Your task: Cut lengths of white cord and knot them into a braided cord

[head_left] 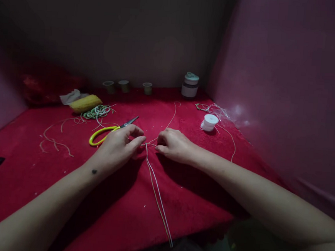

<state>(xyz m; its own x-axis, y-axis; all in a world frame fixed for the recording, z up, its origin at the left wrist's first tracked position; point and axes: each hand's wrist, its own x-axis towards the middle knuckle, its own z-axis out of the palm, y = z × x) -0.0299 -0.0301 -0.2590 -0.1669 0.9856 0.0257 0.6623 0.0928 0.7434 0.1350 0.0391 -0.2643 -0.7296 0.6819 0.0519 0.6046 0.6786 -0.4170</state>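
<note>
**Close Work at the Center of the Frame**

The right hand [176,143] appears to pinch a strand of thin cord [158,189] between thumb and curled fingers, just right of center. The left hand [119,142] faces it, thumb and forefinger drawn close together at the cord; whether that grip clasps it cannot be told. The strands cross between the two, slightly nearer the left hand's fingertips. From the crossing, a long, narrow loop, one side white and one tan, slants down and rightward, its long axis running toward the near edge of the red-covered desk [119,222] at lower center. A tan strand angles the opposite way, past the right hand's fingers toward upper center. Beyond the left hand lie yellow-handled scissors [116,128], blades aimed up and right; a white spool [210,122] stands farther out, right of center.
</note>
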